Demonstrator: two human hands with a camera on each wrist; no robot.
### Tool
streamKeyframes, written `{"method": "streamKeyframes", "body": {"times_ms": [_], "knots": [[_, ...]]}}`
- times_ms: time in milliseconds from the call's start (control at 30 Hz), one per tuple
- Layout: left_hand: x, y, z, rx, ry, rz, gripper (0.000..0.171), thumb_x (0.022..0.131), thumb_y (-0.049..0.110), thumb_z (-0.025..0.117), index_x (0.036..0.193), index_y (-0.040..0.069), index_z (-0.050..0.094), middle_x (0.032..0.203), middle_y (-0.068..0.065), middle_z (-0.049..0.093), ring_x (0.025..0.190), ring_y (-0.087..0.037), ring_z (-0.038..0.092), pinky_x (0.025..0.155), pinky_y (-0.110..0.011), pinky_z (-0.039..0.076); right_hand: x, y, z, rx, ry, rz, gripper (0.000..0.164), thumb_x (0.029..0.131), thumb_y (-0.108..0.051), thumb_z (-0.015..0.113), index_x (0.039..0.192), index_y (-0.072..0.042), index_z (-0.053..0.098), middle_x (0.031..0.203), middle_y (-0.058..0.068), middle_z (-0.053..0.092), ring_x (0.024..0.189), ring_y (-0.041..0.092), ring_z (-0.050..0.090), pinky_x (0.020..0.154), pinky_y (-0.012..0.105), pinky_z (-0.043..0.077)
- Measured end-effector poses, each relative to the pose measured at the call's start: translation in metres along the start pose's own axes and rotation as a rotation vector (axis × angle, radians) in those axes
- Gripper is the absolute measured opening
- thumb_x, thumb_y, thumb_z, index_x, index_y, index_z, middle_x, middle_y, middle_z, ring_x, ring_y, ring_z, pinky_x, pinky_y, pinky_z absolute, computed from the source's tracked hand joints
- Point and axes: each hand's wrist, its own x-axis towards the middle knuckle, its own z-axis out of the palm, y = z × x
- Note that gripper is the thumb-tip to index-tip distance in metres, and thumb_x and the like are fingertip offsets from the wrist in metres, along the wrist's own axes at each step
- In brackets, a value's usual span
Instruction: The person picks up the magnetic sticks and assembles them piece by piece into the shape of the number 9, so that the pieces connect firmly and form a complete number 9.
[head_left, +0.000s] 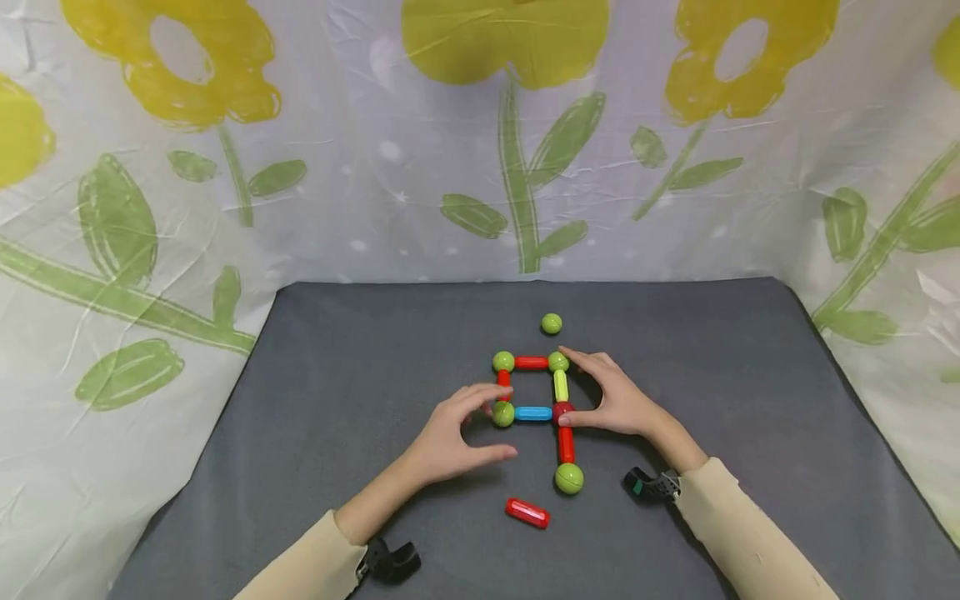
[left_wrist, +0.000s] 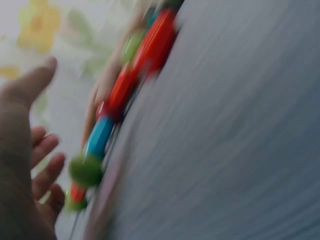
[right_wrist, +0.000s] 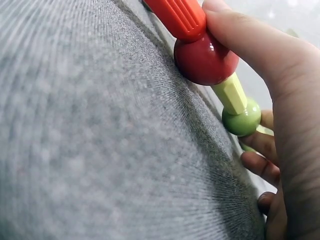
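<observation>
A flat square of magnetic building rods and balls lies on the table, with red rods [head_left: 531, 363] on its far and left sides. A blue rod [head_left: 533, 413] forms the near side, a yellow-green rod [head_left: 561, 386] the right side. My right hand [head_left: 617, 400] grips that right side end to end, thumb on the red ball [right_wrist: 206, 60] and fingers at the far green ball [right_wrist: 242, 118]. Beside the near-left green ball [head_left: 503, 414], my left hand [head_left: 457, 437] has its thumb and fingers spread, holding nothing. Its index finger passes over the left red rod.
From the red ball another red rod [head_left: 566, 445] runs toward me, ending in a green ball [head_left: 569, 478]. A loose red rod [head_left: 527, 512] lies nearer the front. A loose green ball [head_left: 551, 323] sits beyond the square on the dark grey tabletop [head_left: 375, 333].
</observation>
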Motion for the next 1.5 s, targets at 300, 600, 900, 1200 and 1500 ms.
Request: {"method": "streamKeyframes", "body": {"times_ms": [300,600,900,1200,1500], "knots": [[-0.030,0.026,0.027,-0.066,-0.307,0.016,0.041,0.087,0.033,0.091,0.124,0.020,0.079,0.111,0.012,0.074,0.091,0.000,0.061,0.080,-0.018,0.051,0.001,0.001,-0.004,-0.012,0.001,0.004,0.103,0.081,-0.045,0.092,0.165,-0.015,0.041,0.144,0.011,0.057,0.127,0.028,0.048,0.105,0.060,0.045],[-0.030,0.027,0.032,0.066,-0.332,0.100,0.021,0.092,0.029,0.087,0.111,0.023,0.084,0.104,0.016,0.075,0.098,0.005,0.062,0.089,-0.020,0.051,-0.001,0.003,-0.003,-0.018,-0.001,0.005,0.104,0.080,-0.046,0.093,0.165,-0.015,0.041,0.147,0.010,0.056,0.128,0.028,0.049,0.106,0.061,0.044],[-0.015,0.026,0.029,0.074,-0.214,-0.043,0.020,0.088,0.024,0.091,0.107,0.022,0.086,0.095,0.017,0.074,0.083,0.002,0.059,0.074,-0.018,0.049,0.000,0.001,-0.002,-0.015,-0.001,0.023,0.103,0.081,-0.047,0.092,0.165,-0.015,0.041,0.146,0.011,0.056,0.129,0.028,0.049,0.106,0.061,0.044],[-0.007,0.024,0.032,0.067,-0.229,-0.072,0.021,0.088,0.027,0.090,0.108,0.023,0.086,0.096,0.019,0.073,0.082,0.002,0.059,0.072,-0.018,0.048,0.000,0.001,-0.001,-0.010,0.001,0.023,0.103,0.081,-0.047,0.091,0.165,-0.015,0.041,0.145,0.011,0.057,0.128,0.028,0.049,0.106,0.061,0.044],[-0.005,0.022,0.029,0.095,-0.246,-0.045,0.021,0.089,0.027,0.090,0.109,0.023,0.086,0.098,0.017,0.074,0.086,0.003,0.061,0.077,-0.019,0.049,0.000,-0.001,0.001,-0.016,0.020,0.021,0.102,0.081,-0.046,0.091,0.164,-0.013,0.042,0.147,0.013,0.057,0.127,0.028,0.051,0.106,0.060,0.045]]}}
